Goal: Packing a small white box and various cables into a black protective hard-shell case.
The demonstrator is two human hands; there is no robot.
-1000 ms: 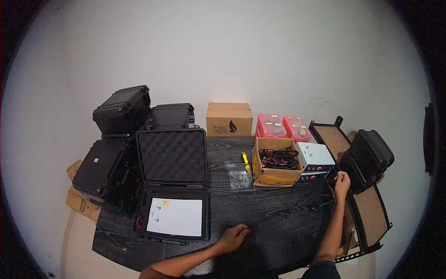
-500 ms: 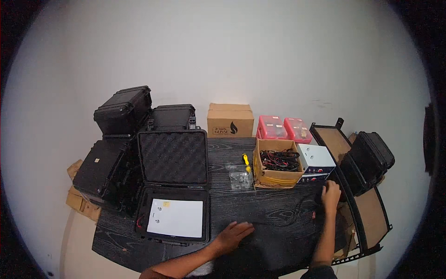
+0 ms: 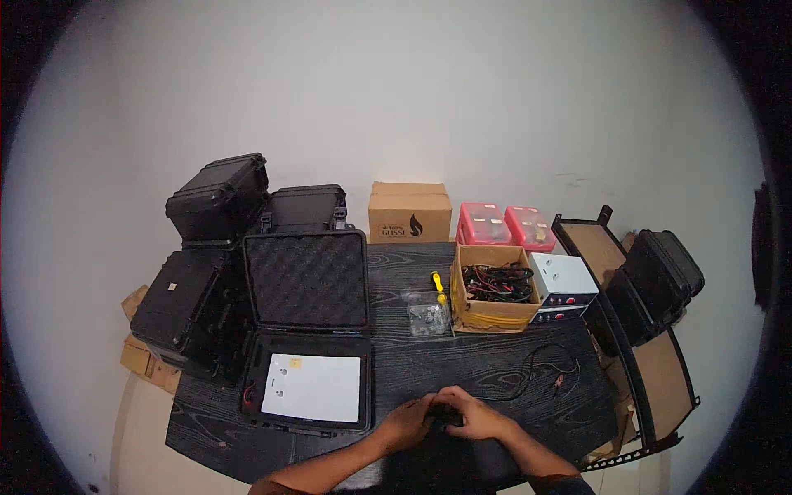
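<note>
My left hand (image 3: 407, 424) and my right hand (image 3: 478, 416) meet at the near middle of the table, fingers curled around a dark bundle of black cable (image 3: 445, 415). The fingers cover much of it. A loose black length (image 3: 528, 363) loops over the tabletop to the right of my hands and runs toward them. Its far end has small reddish clips (image 3: 558, 381). To the left is an open black hard case (image 3: 369, 388) with a foam-lined lid; a white panel-topped device (image 3: 322, 392) sits in it.
A cardboard box (image 3: 495, 318) holds tangled cables, beside stacked white devices (image 3: 565, 280). Near it lie a yellow tool (image 3: 436, 282) and a clear bag (image 3: 429, 318) of small parts. Black cases (image 3: 186, 301) stand at left; a black metal frame (image 3: 635, 355) edges the right.
My right hand has come from the far right, beside the white devices, to meet my left hand. Both now close on the cable bundle; its loose length shows on the table.
</note>
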